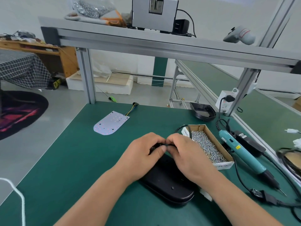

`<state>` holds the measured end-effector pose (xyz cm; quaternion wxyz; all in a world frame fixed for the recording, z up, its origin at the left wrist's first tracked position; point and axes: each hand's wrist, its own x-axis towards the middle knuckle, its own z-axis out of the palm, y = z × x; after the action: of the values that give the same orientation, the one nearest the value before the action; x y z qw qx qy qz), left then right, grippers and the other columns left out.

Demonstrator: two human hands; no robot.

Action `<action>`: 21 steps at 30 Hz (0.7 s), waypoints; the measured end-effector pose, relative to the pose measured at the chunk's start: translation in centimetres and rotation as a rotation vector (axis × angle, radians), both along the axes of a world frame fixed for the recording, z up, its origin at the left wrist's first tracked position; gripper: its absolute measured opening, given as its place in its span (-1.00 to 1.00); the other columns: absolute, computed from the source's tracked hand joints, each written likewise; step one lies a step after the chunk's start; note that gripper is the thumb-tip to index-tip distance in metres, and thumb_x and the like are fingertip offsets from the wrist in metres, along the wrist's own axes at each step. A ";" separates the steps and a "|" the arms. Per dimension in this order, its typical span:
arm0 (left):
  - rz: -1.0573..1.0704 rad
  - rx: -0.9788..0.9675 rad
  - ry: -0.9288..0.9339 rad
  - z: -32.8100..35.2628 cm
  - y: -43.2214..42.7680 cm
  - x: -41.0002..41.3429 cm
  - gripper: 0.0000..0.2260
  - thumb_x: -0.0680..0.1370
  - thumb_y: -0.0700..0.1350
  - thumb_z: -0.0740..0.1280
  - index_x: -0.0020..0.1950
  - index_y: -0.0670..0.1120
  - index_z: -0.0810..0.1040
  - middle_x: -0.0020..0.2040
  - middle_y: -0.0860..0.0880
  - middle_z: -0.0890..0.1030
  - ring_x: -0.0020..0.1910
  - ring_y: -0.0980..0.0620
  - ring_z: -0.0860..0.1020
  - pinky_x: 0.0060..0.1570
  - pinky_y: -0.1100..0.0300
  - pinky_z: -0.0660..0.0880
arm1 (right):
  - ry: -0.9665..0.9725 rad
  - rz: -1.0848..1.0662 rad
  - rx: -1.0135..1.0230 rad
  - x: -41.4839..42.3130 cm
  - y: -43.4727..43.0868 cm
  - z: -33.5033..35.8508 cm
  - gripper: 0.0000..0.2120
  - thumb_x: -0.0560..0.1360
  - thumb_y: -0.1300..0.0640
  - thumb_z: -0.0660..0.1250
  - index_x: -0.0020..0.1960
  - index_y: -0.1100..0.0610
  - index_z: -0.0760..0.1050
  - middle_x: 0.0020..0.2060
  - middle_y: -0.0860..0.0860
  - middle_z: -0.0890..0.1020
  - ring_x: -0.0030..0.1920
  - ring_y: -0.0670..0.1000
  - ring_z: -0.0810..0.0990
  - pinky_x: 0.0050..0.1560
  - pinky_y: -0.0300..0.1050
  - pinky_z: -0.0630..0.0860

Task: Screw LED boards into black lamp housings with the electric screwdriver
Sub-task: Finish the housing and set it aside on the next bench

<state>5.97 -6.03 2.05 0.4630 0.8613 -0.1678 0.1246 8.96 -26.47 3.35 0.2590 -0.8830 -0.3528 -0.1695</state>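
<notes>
Pinching one small black part, left hand and right hand meet over the lamp housing

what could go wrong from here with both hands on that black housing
The right hand works right beside the open box of screws; a wrist nudge could spill them. The cord of the screwdriver runs close by the right forearm; a snag might drag the tool. The left hand and right hand both pinch a small black part, which could slip.
</notes>
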 end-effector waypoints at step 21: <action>-0.011 -0.044 0.246 -1.6 0.7 0.0 -0.90 0.49 0.02 0.25 -0.03 0.16 0.50 0.08 0.13 0.62 -0.03 0.08 0.54 0.07 0.00 0.55 | -0.089 -0.076 0.025 0.5 -0.3 0.3 -0.81 0.58 0.35 0.42 -0.09 0.12 0.50 -0.26 -0.06 0.51 -0.19 0.02 0.40 -0.13 0.07 0.40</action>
<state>5.98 -5.33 0.44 0.4996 0.8588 -0.1118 0.0190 9.50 -26.82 3.67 0.2473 -0.8842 -0.3278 -0.2225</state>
